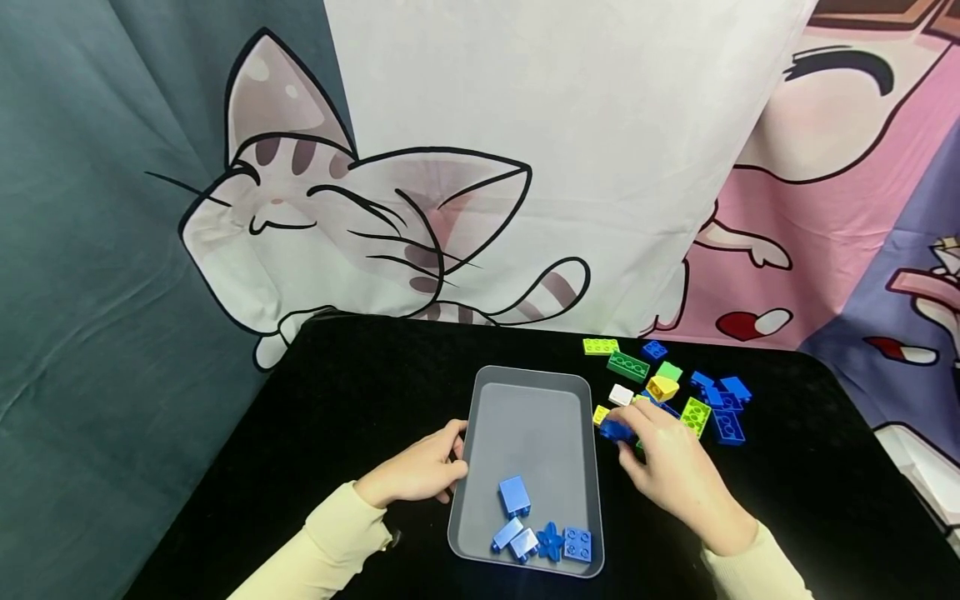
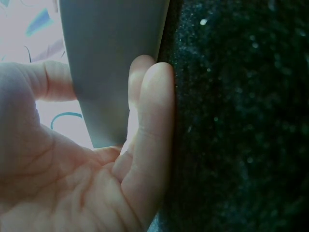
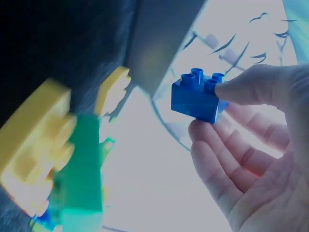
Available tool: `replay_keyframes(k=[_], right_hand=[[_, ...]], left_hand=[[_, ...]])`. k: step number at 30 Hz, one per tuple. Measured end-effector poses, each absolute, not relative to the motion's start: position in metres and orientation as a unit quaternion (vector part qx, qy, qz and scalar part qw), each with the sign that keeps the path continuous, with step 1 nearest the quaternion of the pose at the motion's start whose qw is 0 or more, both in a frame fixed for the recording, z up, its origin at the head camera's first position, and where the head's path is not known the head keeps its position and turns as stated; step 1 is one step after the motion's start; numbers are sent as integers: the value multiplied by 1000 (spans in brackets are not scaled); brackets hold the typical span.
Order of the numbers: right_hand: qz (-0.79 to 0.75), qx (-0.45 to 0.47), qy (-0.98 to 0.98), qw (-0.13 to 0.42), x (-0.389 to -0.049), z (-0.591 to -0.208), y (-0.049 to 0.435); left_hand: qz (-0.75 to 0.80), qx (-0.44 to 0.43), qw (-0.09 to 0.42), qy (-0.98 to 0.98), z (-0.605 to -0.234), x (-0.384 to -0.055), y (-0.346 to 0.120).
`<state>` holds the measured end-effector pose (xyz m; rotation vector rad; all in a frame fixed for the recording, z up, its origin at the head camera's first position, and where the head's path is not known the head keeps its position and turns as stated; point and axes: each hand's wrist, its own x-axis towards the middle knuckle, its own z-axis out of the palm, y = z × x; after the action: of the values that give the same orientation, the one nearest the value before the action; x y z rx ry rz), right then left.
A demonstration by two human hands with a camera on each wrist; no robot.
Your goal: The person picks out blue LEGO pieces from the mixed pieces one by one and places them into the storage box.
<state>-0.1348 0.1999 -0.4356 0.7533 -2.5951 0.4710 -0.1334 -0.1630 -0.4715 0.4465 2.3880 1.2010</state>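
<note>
A grey tray (image 1: 525,417) lies on the black table, with several blue bricks, such as a square four-stud one (image 1: 577,544), and a blue star-shaped piece (image 1: 551,542) near its front end. My left hand (image 1: 420,467) holds the tray by its left side. In the left wrist view the thumb reaches over the rim and the fingers (image 2: 154,106) lie along the outer wall (image 2: 106,58). Just right of the tray, my right hand (image 1: 667,462) pinches a blue four-stud brick (image 3: 195,101) between thumb and fingers, raised off the table in the right wrist view.
To the right of the tray lies a loose group of bricks: green (image 1: 628,367), lime (image 1: 695,416), yellow (image 1: 662,388), white (image 1: 621,395) and several blue ones (image 1: 727,427). A printed cat cloth (image 1: 480,100) hangs behind the table.
</note>
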Motion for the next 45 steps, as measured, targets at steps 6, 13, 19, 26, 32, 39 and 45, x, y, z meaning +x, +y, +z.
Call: replay_keyframes(k=[6,13,19,26,32,39,45], right_hand=[[211,291,-916,175,-120,-425,185],[240,334,-897,163,-106,-419,173],[269,359,-885,126,-97,-416,164],[304,408,-856,91,-87,-414,155],[303,421,-855,9,-78,-413,152],[245,393,-885,-52,-70,-411,153],[229,389,-892,-24,-70,-412,152]], left_hand=[[432,160,215,861,-475,-135,-163],[434,160,216,860,-476,-136,-164],[433,162,217,860,-476,-136,-164],[434,163,218,859,-477,-136,-165],[434,162,218,859,-477,-136,-165],[435,161,219,858,-477,-137,-165],[437,160,220,857,-478,-137,-166]])
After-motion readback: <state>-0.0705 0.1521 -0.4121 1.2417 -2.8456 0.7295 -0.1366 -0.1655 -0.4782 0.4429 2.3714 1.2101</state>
